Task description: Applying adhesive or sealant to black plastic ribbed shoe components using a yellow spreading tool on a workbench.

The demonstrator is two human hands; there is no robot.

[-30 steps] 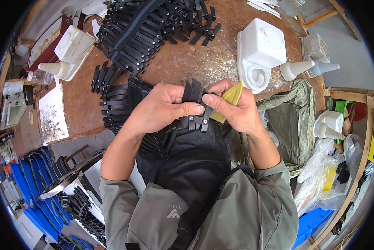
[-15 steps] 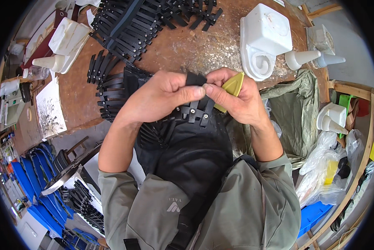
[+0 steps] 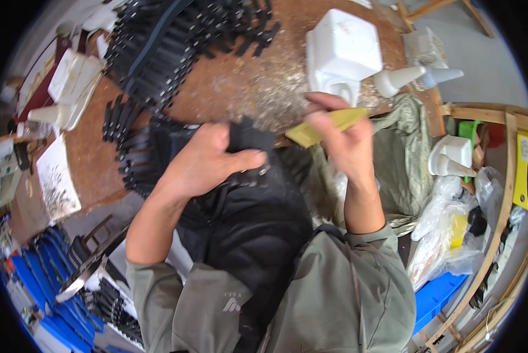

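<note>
Black padded fabric (image 3: 246,235) is lying across the person's lap, nearest the camera, spreading up to the edge of the brown wooden tabletop (image 3: 228,88). The left hand (image 3: 208,159) is clamping down on a flat black plastic piece (image 3: 249,138), thumb stretched across its front and fingers wrapped behind. The right hand (image 3: 346,138) is lifting clear, just beside it, fingers pinched around a yellow flat plastic tool (image 3: 329,123); it is blurred, so the exact grip is hard to read. Beyond the hands, a white moulded plastic container (image 3: 343,50) is sitting on the tabletop, and further left a heap of black comb-like plastic strips (image 3: 176,41) is piling up.
</note>
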